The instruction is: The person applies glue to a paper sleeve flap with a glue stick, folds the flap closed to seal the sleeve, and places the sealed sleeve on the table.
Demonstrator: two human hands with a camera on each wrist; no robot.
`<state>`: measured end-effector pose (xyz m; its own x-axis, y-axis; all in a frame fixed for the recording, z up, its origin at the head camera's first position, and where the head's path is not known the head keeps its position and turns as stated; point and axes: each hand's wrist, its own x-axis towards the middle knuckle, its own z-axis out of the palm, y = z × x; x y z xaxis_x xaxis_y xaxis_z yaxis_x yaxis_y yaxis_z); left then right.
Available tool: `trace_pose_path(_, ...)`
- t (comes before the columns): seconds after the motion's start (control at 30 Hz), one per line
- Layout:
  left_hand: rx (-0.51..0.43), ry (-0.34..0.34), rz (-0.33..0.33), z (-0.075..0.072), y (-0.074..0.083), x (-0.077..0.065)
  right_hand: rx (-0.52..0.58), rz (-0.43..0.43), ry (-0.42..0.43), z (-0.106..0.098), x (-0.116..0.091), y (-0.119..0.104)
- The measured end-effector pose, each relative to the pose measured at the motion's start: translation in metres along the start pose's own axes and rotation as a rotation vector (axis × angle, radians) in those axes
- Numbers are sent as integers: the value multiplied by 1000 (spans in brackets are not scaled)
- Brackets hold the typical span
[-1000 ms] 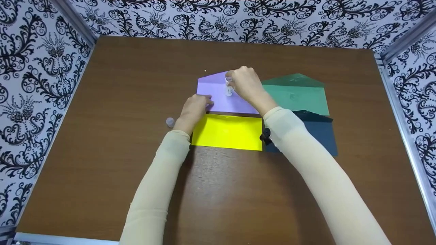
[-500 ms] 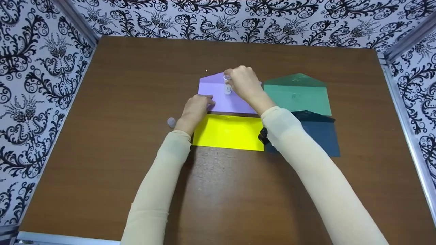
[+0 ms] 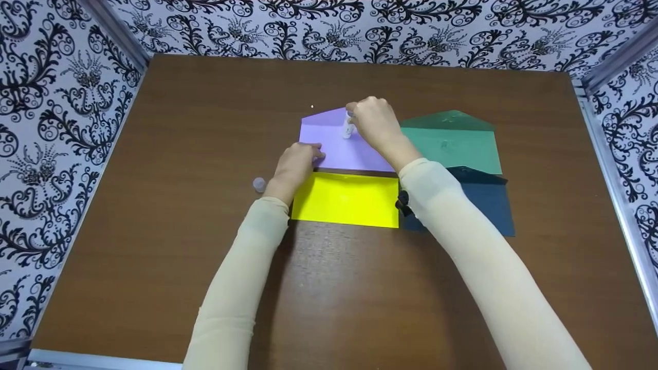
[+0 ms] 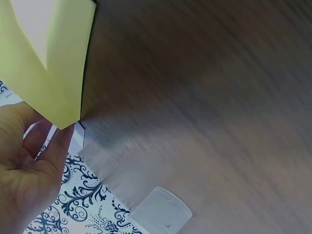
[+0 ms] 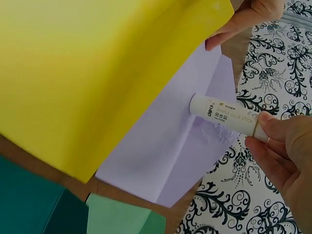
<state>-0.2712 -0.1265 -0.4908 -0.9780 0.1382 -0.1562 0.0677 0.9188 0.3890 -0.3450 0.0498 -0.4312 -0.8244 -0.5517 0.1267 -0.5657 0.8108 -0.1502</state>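
Observation:
My right hand (image 3: 378, 121) pinches a white glue stick (image 3: 347, 126) near one end. In the right wrist view the other end of the glue stick (image 5: 224, 116) meets the purple envelope (image 5: 141, 146) close to the fold of its raised flap, and whitish smears mark the flap. My left hand (image 3: 297, 163) rests its fingertips on the left side of the purple envelope (image 3: 329, 146), holding it to the table. A yellow envelope (image 3: 345, 200) lies just in front. In the left wrist view the left hand (image 4: 31, 165) shows relaxed fingers, their tips hidden behind yellow paper.
A green envelope (image 3: 450, 149) with its flap up lies right of the purple one. Below it, a dark blue envelope (image 3: 486, 205) is partly covered by the right sleeve. A translucent cap (image 3: 259, 184) sits on the brown table (image 3: 205, 128) beside the left wrist.
The glue stick has shifted slightly left, then back right and a little farther away, over the purple envelope. The left hand has stayed in place.

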Motion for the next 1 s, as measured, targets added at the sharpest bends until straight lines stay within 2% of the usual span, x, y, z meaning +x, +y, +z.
trace_pose_path(0.17, -124, 1, -72, 1, -1, 1, -22, -4, 8, -3, -4, 8)
trace_pose_path(0.23, -131, 2, -72, 1, -2, 1, -25, -9, 7, -4, -6, 10)
trace_pose_path(0.4, -3, 8, 25, 1, -3, 1, -18, -29, -1, -7, -11, 10)
trace_pose_path(0.47, 5, 13, 38, 1, -3, 1, -9, -31, -10, -8, -12, 8)
trace_pose_path(0.63, -34, 12, 4, 1, -1, 0, 5, -47, -29, -8, -14, 3)
trace_pose_path(0.83, 2, -4, -1, -1, 0, 1, 36, -59, -26, -6, -14, -3)
trace_pose_path(1.0, -28, -5, -12, -1, 0, 1, 36, -43, -30, -4, -13, -7)
